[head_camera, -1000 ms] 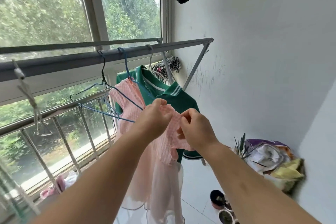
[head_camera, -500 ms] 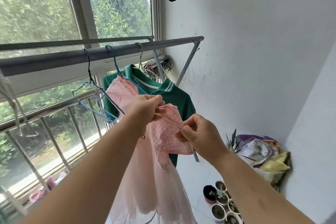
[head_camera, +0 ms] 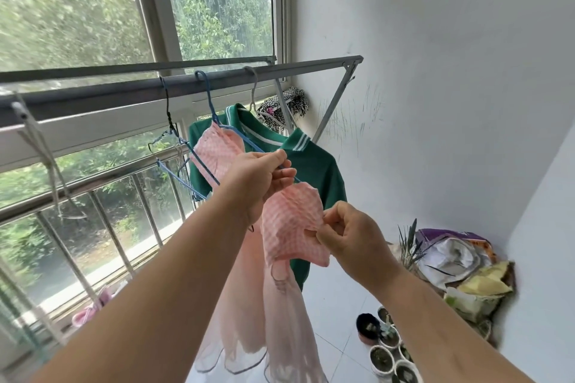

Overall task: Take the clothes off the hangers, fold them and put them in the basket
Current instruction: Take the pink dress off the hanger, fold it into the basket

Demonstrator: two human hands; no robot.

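Hands — left (head_camera: pixel 252 183) pinching blue hanger (head_camera: pixel 208 109), right (head_camera: pixel 351 236) gripping pink dress (head_camera: pixel 289 221); two garments hanging.

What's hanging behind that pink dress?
A green shirt with a striped collar hangs behind the pink dress, on its own hanger. The dress covers its middle and lower left.

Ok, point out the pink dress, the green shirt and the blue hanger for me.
pink dress (head_camera: pixel 291 221): head view, on the checked sleeve by the right hand.
green shirt (head_camera: pixel 317 165): head view, on the shoulder below the striped collar.
blue hanger (head_camera: pixel 208 96): head view, on the neck below its hook.
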